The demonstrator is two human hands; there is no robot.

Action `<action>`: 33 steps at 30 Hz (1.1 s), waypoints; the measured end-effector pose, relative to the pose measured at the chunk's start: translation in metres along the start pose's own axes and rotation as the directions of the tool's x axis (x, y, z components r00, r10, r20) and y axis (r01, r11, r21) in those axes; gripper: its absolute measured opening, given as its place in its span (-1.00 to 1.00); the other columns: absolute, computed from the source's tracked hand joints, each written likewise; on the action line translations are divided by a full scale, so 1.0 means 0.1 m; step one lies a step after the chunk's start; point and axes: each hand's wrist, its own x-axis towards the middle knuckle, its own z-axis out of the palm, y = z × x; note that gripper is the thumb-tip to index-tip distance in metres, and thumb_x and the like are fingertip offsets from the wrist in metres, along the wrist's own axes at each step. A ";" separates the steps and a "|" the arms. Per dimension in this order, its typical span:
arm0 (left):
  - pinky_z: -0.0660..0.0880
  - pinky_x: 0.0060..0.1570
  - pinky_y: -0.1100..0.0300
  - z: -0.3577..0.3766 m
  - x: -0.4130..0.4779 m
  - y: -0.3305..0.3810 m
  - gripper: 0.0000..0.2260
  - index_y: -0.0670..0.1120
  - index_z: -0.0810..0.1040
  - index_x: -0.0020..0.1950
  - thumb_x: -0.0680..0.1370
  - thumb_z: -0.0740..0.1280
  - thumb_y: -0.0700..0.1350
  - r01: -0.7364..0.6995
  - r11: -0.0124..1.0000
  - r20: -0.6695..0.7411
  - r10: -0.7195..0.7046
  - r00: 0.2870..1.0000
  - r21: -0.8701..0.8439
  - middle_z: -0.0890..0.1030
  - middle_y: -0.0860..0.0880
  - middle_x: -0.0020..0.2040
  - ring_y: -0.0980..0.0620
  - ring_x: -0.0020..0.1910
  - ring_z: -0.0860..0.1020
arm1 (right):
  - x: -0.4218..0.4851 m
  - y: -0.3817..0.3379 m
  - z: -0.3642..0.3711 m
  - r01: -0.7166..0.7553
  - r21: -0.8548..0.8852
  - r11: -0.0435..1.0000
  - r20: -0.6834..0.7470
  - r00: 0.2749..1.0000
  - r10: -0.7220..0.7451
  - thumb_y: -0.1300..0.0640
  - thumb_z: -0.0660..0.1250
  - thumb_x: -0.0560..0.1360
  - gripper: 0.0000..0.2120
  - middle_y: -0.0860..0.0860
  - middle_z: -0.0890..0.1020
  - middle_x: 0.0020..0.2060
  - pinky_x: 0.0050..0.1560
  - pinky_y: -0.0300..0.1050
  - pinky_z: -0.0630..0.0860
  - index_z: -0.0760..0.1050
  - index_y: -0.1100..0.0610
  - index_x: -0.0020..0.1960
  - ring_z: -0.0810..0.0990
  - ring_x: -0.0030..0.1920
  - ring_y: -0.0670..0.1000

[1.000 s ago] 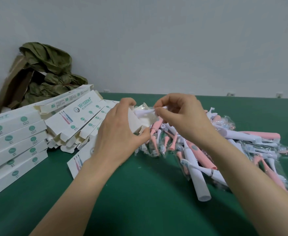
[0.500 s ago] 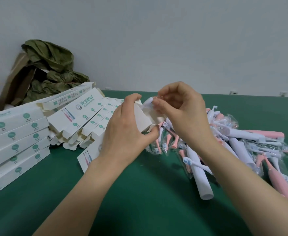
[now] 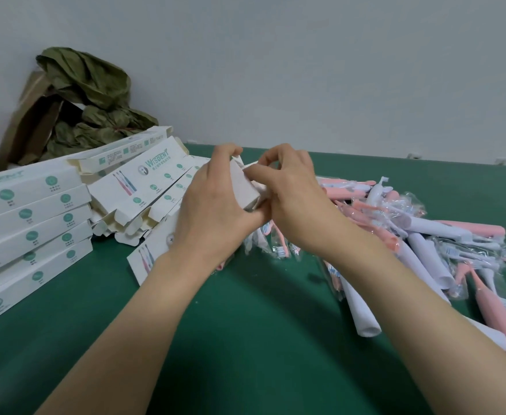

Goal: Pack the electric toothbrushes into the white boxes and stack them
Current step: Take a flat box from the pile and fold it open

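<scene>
right hand (image 3: 290,202) has dropped onto white box (image 3: 242,187) in left hand (image 3: 212,214).

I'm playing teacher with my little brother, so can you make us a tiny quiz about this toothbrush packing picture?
1. True or false: the stack of closed boxes sits on the person's right.
2. What colours are the loose toothbrushes? A pink and white; B black and yellow; C green and red.
3. Fill in: the left hand and right hand both hold one white ____.
Key: 1 false; 2 A; 3 box.
</scene>
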 end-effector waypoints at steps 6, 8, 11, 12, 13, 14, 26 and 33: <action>0.26 -0.14 0.26 -0.06 0.04 -0.07 -0.44 -0.08 0.34 0.23 0.31 0.40 0.08 0.006 1.000 -0.029 -0.006 1.000 0.022 0.46 0.01 0.00 -0.03 -0.02 0.43 | 0.01 0.14 -0.09 -0.207 0.408 0.889 -0.157 0.943 0.292 0.46 0.11 0.40 -0.54 -0.10 0.57 -0.17 -0.21 -0.48 0.35 0.56 0.05 0.08 0.47 -0.22 -0.24; 0.27 -0.16 0.22 -0.09 0.07 -0.12 -0.42 -0.07 0.33 0.22 0.29 0.36 0.15 0.037 0.999 -0.051 -0.035 0.998 0.039 0.44 0.02 -0.02 -0.02 -0.07 0.41 | 0.03 0.24 -0.05 -0.348 0.428 0.834 -0.161 0.879 0.449 0.43 0.13 0.43 -0.64 -0.13 0.59 -0.22 -0.39 -0.47 0.34 0.54 0.04 -0.05 0.46 -0.40 -0.29; 0.23 -0.19 0.23 -0.13 0.10 -0.18 -0.42 -0.05 0.32 0.21 0.29 0.39 0.13 0.066 0.997 -0.075 -0.063 0.995 0.035 0.42 0.04 -0.03 0.00 -0.07 0.39 | 0.04 0.32 0.16 -0.515 0.176 0.839 0.074 0.857 0.511 0.29 0.17 0.53 -0.83 0.00 0.63 -0.14 -0.43 -0.33 0.38 0.50 0.10 -0.01 0.47 -0.41 -0.17; 0.24 -0.18 0.21 -0.14 0.10 -0.18 -0.42 -0.05 0.32 0.21 0.29 0.39 0.13 0.071 0.997 -0.076 -0.068 0.995 0.033 0.43 0.04 -0.03 0.00 -0.07 0.39 | 0.06 0.32 0.27 -0.532 0.074 0.843 0.155 0.841 0.518 0.23 0.20 0.54 -0.88 0.06 0.62 -0.12 -0.36 -0.23 0.42 0.48 0.14 0.04 0.52 -0.32 -0.08; 0.26 -0.17 0.19 -0.14 0.10 -0.17 -0.41 -0.05 0.32 0.21 0.28 0.38 0.16 0.074 0.997 -0.073 -0.072 0.995 0.031 0.43 0.04 -0.03 0.01 -0.07 0.39 | 0.07 0.31 0.37 -0.534 -0.017 0.845 0.212 0.824 0.525 0.19 0.22 0.55 -0.90 0.09 0.60 -0.15 -0.30 -0.15 0.42 0.46 0.16 0.04 0.54 -0.25 0.02; 0.28 -0.17 0.17 -0.13 0.09 -0.16 -0.40 -0.05 0.33 0.21 0.27 0.36 0.18 0.074 0.997 -0.067 -0.072 0.995 0.029 0.43 0.04 -0.03 0.01 -0.07 0.39 | 0.10 0.30 0.46 -0.534 -0.082 0.842 0.253 0.806 0.536 0.19 0.24 0.55 -0.95 0.09 0.56 -0.23 -0.29 -0.13 0.38 0.42 0.17 -0.02 0.52 -0.23 0.08; 0.31 -0.16 0.15 -0.13 0.09 -0.19 -0.41 -0.02 0.30 0.22 0.27 0.34 0.18 0.068 0.997 -0.050 -0.066 0.997 0.045 0.43 0.04 -0.01 0.01 -0.07 0.40 | 0.02 0.34 0.46 -0.537 -0.066 0.841 0.363 0.772 0.521 0.22 0.29 0.47 -0.89 0.04 0.52 -0.28 -0.44 -0.22 0.41 0.46 0.20 -0.01 0.46 -0.40 0.00; 0.34 -0.11 0.13 -0.06 0.06 -0.15 -0.37 -0.07 0.32 0.27 0.29 0.34 0.17 0.031 0.995 0.019 -0.033 0.999 0.094 0.45 0.03 0.01 -0.01 -0.03 0.42 | 0.13 0.39 -0.13 -0.335 0.903 0.269 0.146 0.828 0.541 0.37 0.34 0.46 -0.92 0.04 0.56 -0.29 -0.28 -0.34 0.52 0.50 0.22 -0.16 0.55 -0.37 -0.10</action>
